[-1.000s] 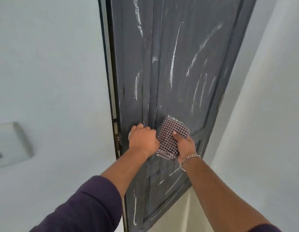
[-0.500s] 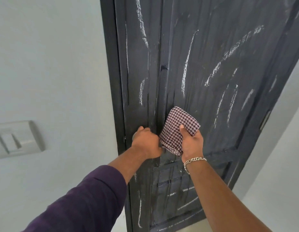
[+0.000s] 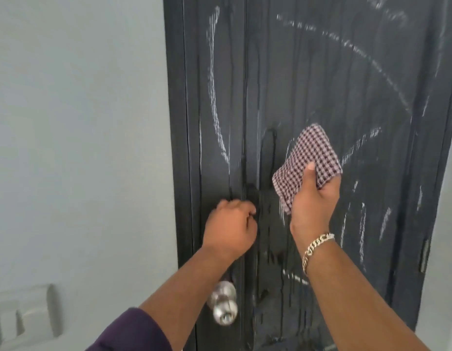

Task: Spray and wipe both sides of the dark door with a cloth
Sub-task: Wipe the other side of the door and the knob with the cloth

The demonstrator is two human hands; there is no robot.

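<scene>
The dark door (image 3: 321,84) fills the middle and right of the head view, streaked with white foam lines and wet runs. My right hand (image 3: 312,203), with a chain bracelet on the wrist, presses a folded maroon-and-white checked cloth (image 3: 308,158) flat against the door's centre panel. My left hand (image 3: 230,226) rests as a closed fist against the door's left stile, above the knob; nothing shows in it. No spray bottle is in view.
A silver round door knob (image 3: 223,306) sticks out below my left forearm. A pale wall (image 3: 80,148) stands left of the door, with a light switch plate (image 3: 22,315) low on it. A hinge (image 3: 423,254) sits on the door's right edge.
My right hand has slid the cloth up and to the right across the door. The door now faces me more squarely and nearer, and the knob has come into view. My left fist stays put.
</scene>
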